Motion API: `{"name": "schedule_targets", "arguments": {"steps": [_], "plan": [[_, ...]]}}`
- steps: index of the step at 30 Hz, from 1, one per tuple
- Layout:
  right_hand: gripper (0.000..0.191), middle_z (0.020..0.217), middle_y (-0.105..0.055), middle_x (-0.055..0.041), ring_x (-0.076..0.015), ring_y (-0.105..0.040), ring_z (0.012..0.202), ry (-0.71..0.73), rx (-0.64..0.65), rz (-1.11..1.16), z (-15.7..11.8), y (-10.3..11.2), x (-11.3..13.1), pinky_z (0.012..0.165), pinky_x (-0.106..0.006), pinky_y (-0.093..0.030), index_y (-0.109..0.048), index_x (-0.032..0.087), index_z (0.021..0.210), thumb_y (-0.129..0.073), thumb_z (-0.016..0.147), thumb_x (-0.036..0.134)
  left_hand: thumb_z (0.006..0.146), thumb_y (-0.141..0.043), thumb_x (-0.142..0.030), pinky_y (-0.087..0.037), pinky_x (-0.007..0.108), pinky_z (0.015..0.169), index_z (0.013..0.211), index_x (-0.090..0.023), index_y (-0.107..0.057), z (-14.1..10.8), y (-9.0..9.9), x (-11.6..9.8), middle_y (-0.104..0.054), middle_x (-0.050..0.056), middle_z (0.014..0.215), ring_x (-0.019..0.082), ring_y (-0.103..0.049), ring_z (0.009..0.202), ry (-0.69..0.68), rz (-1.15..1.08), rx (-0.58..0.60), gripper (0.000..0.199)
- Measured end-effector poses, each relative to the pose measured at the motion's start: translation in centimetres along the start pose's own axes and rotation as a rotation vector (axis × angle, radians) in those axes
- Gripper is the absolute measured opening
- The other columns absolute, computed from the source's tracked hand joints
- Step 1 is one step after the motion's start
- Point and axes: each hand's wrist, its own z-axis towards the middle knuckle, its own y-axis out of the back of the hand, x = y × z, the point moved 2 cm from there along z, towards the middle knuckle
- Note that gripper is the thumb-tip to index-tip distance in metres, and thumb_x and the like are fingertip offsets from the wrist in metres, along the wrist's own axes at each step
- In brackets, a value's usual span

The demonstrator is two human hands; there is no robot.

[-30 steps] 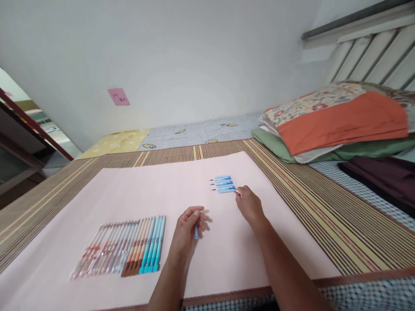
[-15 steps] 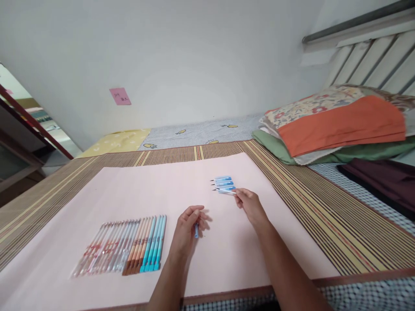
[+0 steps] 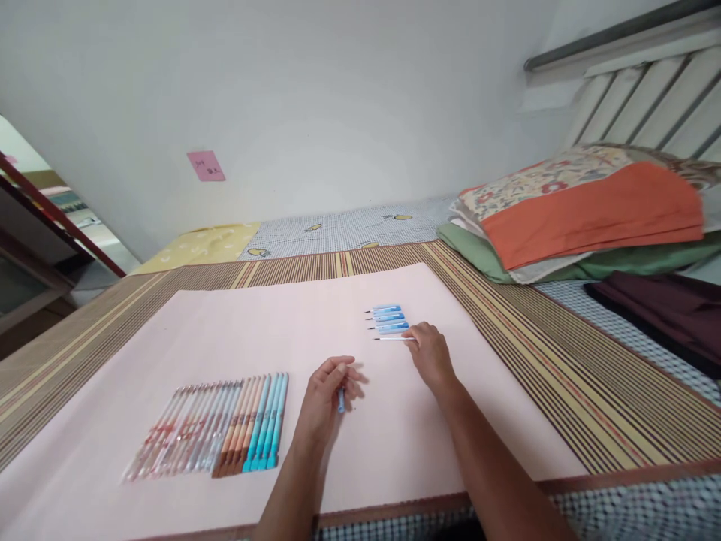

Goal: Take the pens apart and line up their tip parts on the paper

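My right hand (image 3: 431, 355) pinches the rear end of a slim white pen (image 3: 391, 339), its dark tip pointing left, at the level of the pink sheet. Just beyond it lie three blue-and-white pens (image 3: 388, 318) in a short stack of rows, dark tips also to the left. My left hand (image 3: 332, 383) rests over the middle of the sheet with fingers loosely curled. From under its palm sticks the end of a blue pen-like tube (image 3: 341, 400); the rest of it is hidden.
A row of several pens (image 3: 225, 424), clear, brown-orange and turquoise, lies at left on the pink sheet (image 3: 253, 323). Beneath is a striped mat (image 3: 507, 338). Folded bedding (image 3: 597, 218) and a dark cloth (image 3: 659, 315) are at right, a wall (image 3: 338, 113) behind.
My right hand has lowered the white pen slightly toward me, from over the nearest blue-and-white pen to a place beside it. My left hand stays still.
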Motion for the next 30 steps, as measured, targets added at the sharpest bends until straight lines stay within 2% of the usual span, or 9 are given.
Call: {"name": "schedule_targets", "arguments": {"steps": [4, 6, 9, 13, 30], "plan": [[0.013, 0.102, -0.068, -0.0086, -0.0264, -0.058, 0.095, 0.002, -0.117, -0.083, 0.0, 0.0, -0.5, 0.08, -0.036, -0.04, -0.066, 0.021, 0.095, -0.063, 0.087, 0.012, 0.079, -0.08, -0.047, -0.039, 0.021, 0.043, 0.102, -0.015, -0.071, -0.1, -0.1, -0.1, -0.072, 0.005, 0.078, 0.012, -0.058, 0.054, -0.005, -0.005, -0.004, 0.041], [0.008, 0.1, -0.068, -0.0087, -0.0264, -0.058, 0.094, -0.023, -0.137, -0.115, -0.1, 0.0, -1.0, 0.079, -0.036, -0.039, -0.065, 0.021, 0.095, -0.064, 0.089, 0.015, 0.079, -0.08, -0.047, -0.039, 0.021, 0.043, 0.101, -0.014, -0.071, -0.1, -0.1, -0.1, -0.072, 0.005, 0.078, 0.011, -0.058, 0.054, -0.003, -0.008, -0.005, 0.04], [0.001, 0.096, -0.069, -0.0078, -0.0255, -0.058, 0.089, -0.084, -0.108, -0.146, -0.4, 0.0, -1.7, 0.077, -0.036, -0.038, -0.064, 0.021, 0.091, -0.063, 0.091, 0.02, 0.078, -0.081, -0.047, -0.038, 0.021, 0.043, 0.101, -0.014, -0.071, -0.1, -0.1, -0.1, -0.072, 0.006, 0.078, 0.012, -0.058, 0.054, 0.003, -0.009, -0.004, 0.041], [0.003, 0.095, -0.072, -0.0065, -0.0245, -0.061, 0.088, -0.135, -0.072, -0.102, -0.4, -0.1, -1.8, 0.078, -0.036, -0.039, -0.063, 0.021, 0.09, -0.062, 0.089, 0.019, 0.078, -0.081, -0.048, -0.038, 0.021, 0.042, 0.101, -0.015, -0.071, 0.0, -0.1, -0.1, -0.072, 0.006, 0.079, 0.012, -0.058, 0.053, 0.009, -0.005, -0.005, 0.042], [0.01, 0.097, -0.075, -0.0067, -0.0235, -0.064, 0.087, -0.163, -0.055, -0.018, -0.2, -0.6, -1.1, 0.085, -0.037, -0.043, -0.065, 0.021, 0.094, -0.06, 0.086, 0.018, 0.078, -0.081, -0.048, -0.036, 0.021, 0.04, 0.101, -0.015, -0.071, -0.1, -0.2, 0.0, -0.073, 0.005, 0.077, 0.012, -0.059, 0.052, 0.01, -0.012, -0.003, 0.041]]}}
